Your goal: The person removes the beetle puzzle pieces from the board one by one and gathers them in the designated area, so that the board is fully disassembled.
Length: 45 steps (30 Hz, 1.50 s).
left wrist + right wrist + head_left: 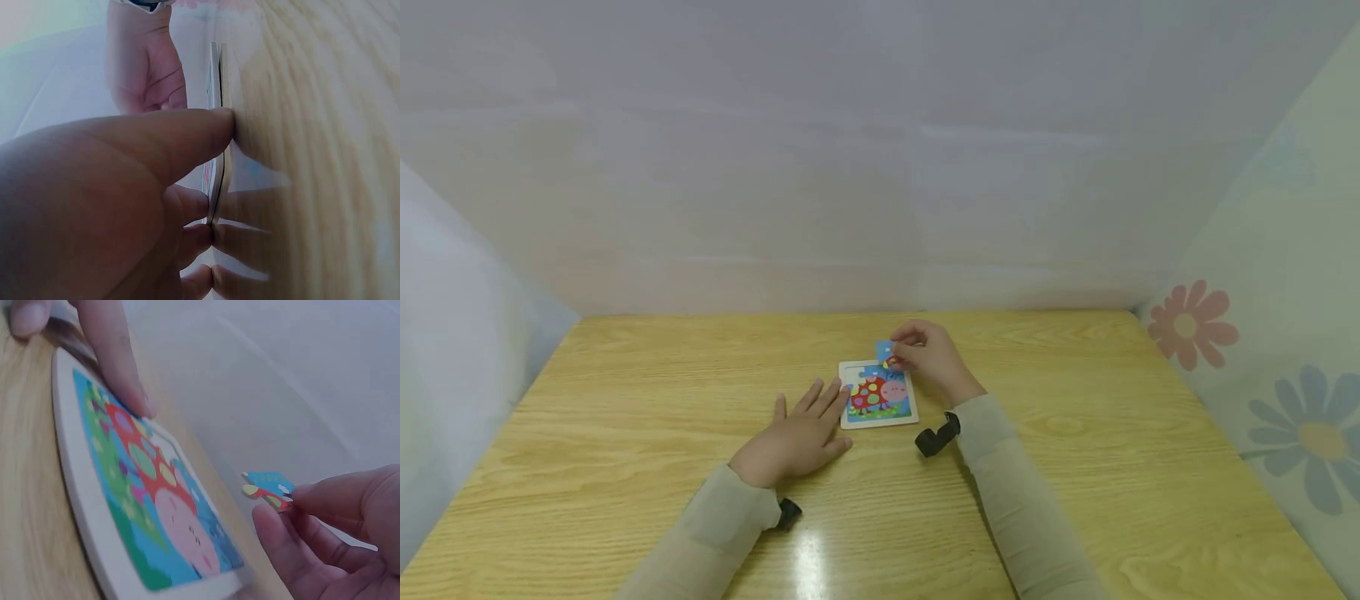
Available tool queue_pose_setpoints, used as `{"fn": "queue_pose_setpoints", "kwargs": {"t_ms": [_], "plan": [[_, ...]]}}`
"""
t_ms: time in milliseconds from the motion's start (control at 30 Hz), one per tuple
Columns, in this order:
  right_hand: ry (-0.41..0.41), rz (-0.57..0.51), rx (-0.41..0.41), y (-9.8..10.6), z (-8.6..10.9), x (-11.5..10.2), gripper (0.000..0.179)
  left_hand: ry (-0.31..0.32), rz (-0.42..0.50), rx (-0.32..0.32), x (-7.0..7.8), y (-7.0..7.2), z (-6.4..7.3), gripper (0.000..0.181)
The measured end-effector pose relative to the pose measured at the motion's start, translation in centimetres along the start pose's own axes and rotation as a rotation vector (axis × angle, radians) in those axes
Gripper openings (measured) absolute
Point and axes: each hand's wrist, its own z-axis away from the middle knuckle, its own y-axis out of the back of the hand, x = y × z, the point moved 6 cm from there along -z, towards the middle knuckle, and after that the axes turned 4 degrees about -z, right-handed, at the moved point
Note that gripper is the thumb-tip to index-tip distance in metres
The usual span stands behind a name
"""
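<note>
A square ladybug puzzle (878, 395) in a pale frame lies on the table. Its upper left corner shows a bare gap, seen also in the right wrist view beside the ladybug picture (164, 481). My right hand (931, 354) pinches a blue puzzle piece (270, 487) with red and yellow on it between thumb and fingers, raised over the puzzle's far edge. My left hand (797, 437) lies with fingers spread, its fingertips on the left side of the frame. In the left wrist view the thumb (200, 134) stretches across in front of the puzzle's edge.
The wooden table (662, 392) reaches out to both sides and back to a pale cloth wall (850, 183). On the right hangs a cloth with a red flower (1185, 325) and a blue flower (1321, 442). Both wrists wear small black cameras.
</note>
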Motion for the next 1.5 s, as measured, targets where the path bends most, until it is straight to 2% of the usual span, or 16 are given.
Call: {"fn": "queue_pose_setpoints", "kwargs": {"t_ms": [333,600,800,1033,1300,1500], "plan": [[-0.017,-0.043,0.067,3.5,0.5,1.0,0.02,-0.005,0.005,-0.003,0.1,0.0,0.1,0.076],[-0.016,-0.011,0.112,6.8,1.0,1.8,0.024,-0.01,0.008,-0.012,0.3,0.0,0.0,0.076],[-0.002,0.014,0.132,8.4,0.8,2.3,0.027,-0.01,0.005,-0.012,0.3,0.1,0.0,0.076],[-0.006,0.047,0.159,9.3,0.7,2.4,0.028,-0.016,0.009,-0.01,0.3,0.2,0.0,0.076],[-0.028,0.062,0.179,9.2,0.8,2.0,0.028,-0.011,0.011,-0.005,0.3,0.2,0.1,0.076],[-0.023,0.161,0.25,9.4,0.1,2.6,0.019,-0.009,0.001,-0.006,0.3,0.2,0.0,0.076]]}}
